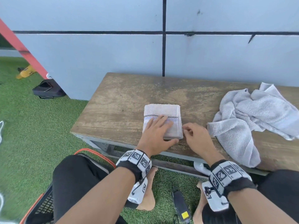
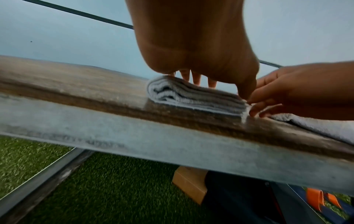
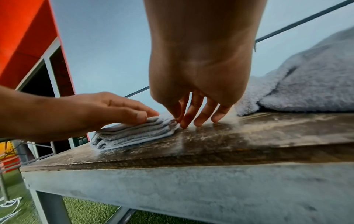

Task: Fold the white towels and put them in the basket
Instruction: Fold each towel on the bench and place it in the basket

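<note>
A folded white towel (image 1: 161, 111) with a checked band lies near the front edge of the wooden bench (image 1: 116, 101). My left hand (image 1: 155, 129) rests flat on top of it, fingers straight. My right hand (image 1: 193, 135) sits at the towel's right near corner, where thumb and forefinger pinch the layered edge (image 3: 172, 125); the other fingertips touch the wood. A crumpled white towel (image 1: 252, 113) lies unfolded at the right of the bench. The black basket (image 1: 43, 206) with an orange rim stands on the grass at lower left, partly hidden by my knee.
The grey panelled wall (image 1: 113, 54) runs right behind the bench. On the green turf lie a black bag (image 1: 48, 89), a yellow object (image 1: 26, 71) and a black device (image 1: 180, 206) between my bare feet. A red slanted beam (image 1: 21, 47) stands at far left.
</note>
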A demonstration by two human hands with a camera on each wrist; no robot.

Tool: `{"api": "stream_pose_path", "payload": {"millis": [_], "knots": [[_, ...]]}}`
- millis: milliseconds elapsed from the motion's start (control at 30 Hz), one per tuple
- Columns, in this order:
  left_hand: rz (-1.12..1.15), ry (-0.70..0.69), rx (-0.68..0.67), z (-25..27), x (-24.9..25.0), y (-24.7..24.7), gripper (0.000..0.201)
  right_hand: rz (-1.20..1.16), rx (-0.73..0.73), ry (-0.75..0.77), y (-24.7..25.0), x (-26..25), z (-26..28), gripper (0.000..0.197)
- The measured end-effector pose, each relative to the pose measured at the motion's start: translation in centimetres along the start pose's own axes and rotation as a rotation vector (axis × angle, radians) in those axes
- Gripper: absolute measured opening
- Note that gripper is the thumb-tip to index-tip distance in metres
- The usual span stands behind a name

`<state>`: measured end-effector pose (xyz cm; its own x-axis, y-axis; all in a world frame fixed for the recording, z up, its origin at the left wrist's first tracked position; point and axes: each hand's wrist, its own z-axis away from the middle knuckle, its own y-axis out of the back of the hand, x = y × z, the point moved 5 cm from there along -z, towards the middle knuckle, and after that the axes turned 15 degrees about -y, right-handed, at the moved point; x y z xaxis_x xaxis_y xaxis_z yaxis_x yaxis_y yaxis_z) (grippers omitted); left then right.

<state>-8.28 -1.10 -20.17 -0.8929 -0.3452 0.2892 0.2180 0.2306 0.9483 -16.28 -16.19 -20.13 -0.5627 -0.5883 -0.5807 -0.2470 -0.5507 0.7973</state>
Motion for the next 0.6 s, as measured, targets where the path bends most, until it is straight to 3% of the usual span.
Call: {"api": "stream_pose_path", "payload": {"millis": [200, 467, 600], "knots": [[0.06, -0.048, 0.042, -0.2, 0.1, -0.4, 0.045, -0.109, -0.082, 0.033, 0.2, 0.2, 0.7, 0.032], [0.331, 0.043, 0.166, -1.0, 0.3, -0.4, 0.04, -0.125, -0.043, 0.036, -0.3, 0.6, 0.3, 0.033], [0.407, 0.037, 0.225, -1.1, 0.9, -0.6, 0.036, -0.078, -0.029, 0.08, -0.1, 0.2, 0.5, 0.012]]}}
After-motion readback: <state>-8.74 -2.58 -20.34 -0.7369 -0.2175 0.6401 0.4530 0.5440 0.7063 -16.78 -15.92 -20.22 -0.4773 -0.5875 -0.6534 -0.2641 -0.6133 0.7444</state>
